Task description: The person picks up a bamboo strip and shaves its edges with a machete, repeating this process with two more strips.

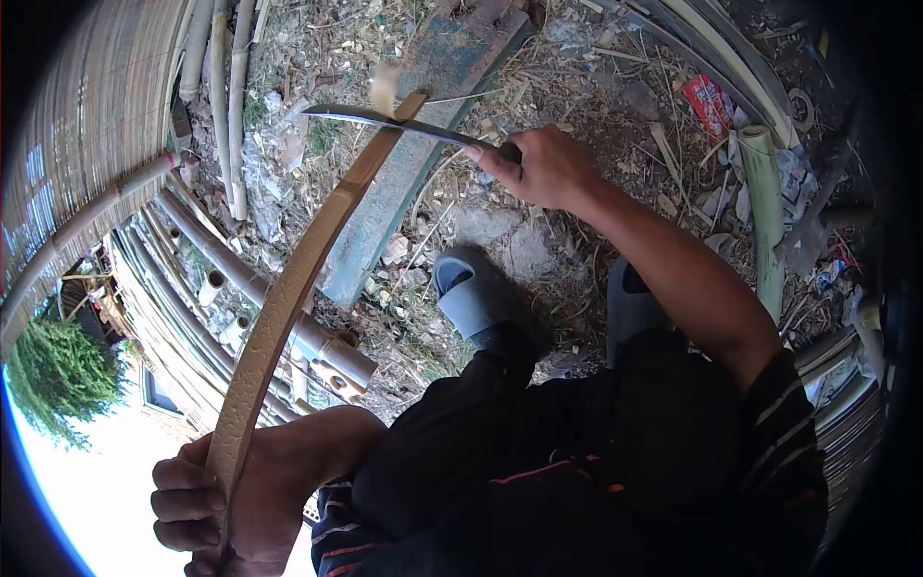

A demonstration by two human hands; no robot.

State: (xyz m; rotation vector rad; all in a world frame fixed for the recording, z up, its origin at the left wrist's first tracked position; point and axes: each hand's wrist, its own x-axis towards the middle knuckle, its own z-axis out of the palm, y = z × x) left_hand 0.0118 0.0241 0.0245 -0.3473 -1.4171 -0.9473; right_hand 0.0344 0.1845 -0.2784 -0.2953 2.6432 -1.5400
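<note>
My left hand is closed around the near end of a long split bamboo strip, which slants up and away from me. My right hand grips the dark handle of a knife with a long, curved blade. That blade lies across the strip close to its far end, and I see a cut there. A blurred pale chip is just beyond the blade. Beneath the far part of the strip is a worn greenish wooden board on the ground.
Bamboo poles and a slatted bamboo screen stand at the left. Thick bamboo pieces lie below them. A green bamboo pole and a red wrapper are on the right. Grey slippers are near the board; shavings litter the soil.
</note>
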